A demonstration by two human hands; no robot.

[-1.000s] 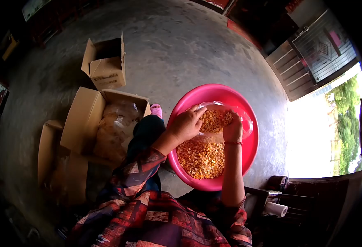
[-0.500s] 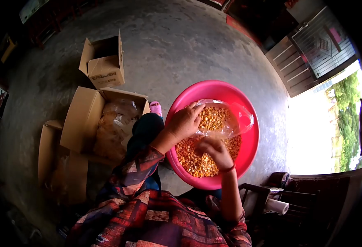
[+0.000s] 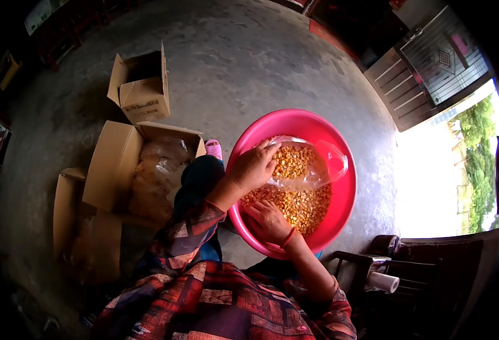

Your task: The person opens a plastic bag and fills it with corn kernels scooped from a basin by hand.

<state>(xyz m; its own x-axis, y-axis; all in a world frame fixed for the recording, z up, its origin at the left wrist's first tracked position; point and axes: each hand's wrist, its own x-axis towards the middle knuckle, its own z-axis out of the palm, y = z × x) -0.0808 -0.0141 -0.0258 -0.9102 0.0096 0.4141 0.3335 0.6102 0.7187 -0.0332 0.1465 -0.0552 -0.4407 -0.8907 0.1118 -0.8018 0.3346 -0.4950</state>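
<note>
A pink plastic basin [image 3: 348, 195] holds a bed of loose yellow corn kernels [image 3: 309, 211]. Over its far half lies a clear plastic bag [image 3: 330, 161] with kernels inside, its right end puffed out. My left hand [image 3: 254, 169] is closed on the bag's left edge, thumb and fingers gripping the film. Nearer to me, my right hand [image 3: 271, 222], with a red bracelet at the wrist, rests palm down on the kernels at the basin's left side. Its fingers are stretched out and slightly apart, the tips partly among the kernels.
On the left, an open cardboard box [image 3: 110, 167] contains several filled plastic bags [image 3: 158, 175]. Another open box [image 3: 144, 99] stands behind it, and a third [image 3: 68, 215] beside it. A dark chair [image 3: 354, 260] with a white paper roll [image 3: 383, 281] is at the right.
My right hand has moved left and down from beside the bag, opening from a curled, blurred pose onto the kernels. My left hand keeps hold of the bag in nearly the same place.
</note>
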